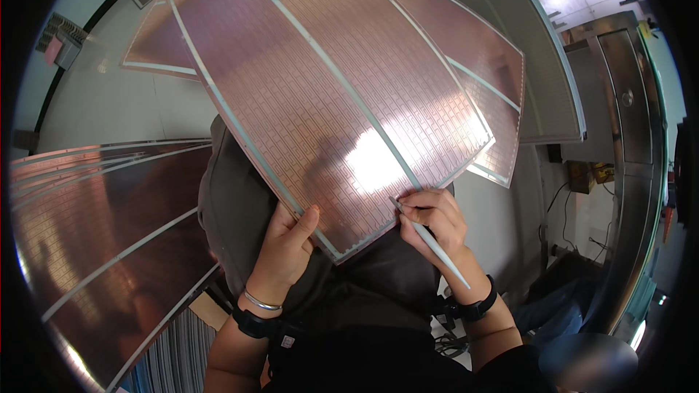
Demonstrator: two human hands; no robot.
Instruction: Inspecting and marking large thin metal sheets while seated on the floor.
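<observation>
A large copper-coloured circuit panel (320, 94) with fine repeated tracks and pale strips lies slanted across my lap. My left hand (288, 244) is closed on its lower left edge, thumb on top and fingers underneath. In my right hand (435, 222) is a slim tool with a pale grey tapered handle (439, 253) and a dark tip, held like a pen. Its tip is at the panel's near edge, close to a bright reflection; whether it touches the surface I cannot tell. Another copper panel (484, 65) shows beneath, to the right.
More copper panels (109, 225) lie at the left, above a stack of thin sheets (175, 349). A grey-framed panel (520, 51) stands at the far right, near a metal cabinet (626, 94). Cables (568, 222) hang below it. A grey box (62, 40) sits far left.
</observation>
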